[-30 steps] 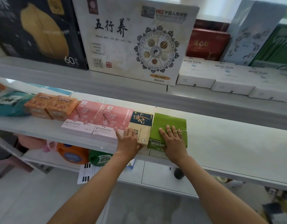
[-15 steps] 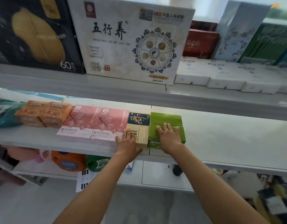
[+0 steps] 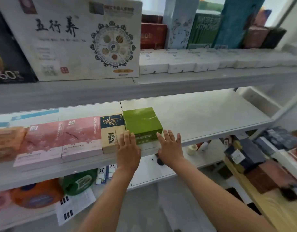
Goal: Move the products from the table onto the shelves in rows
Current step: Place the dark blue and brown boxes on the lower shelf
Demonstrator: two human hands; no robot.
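Neither grip holds anything: left hand (image 3: 127, 149) and right hand (image 3: 169, 147) lie flat-fingered beside the green shrink-wrapped carton (image 3: 142, 126) on the grey middle shelf (image 3: 203, 118). Square its front with the neighbouring tan-and-navy box (image 3: 111, 133).

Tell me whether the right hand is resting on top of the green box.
No. The right hand is open with fingers spread beside the green box, at its right front corner, not on its top.

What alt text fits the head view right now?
Both hands, the left hand and right hand, hover open at the front of a green box ending a row of boxes on the middle shelf.
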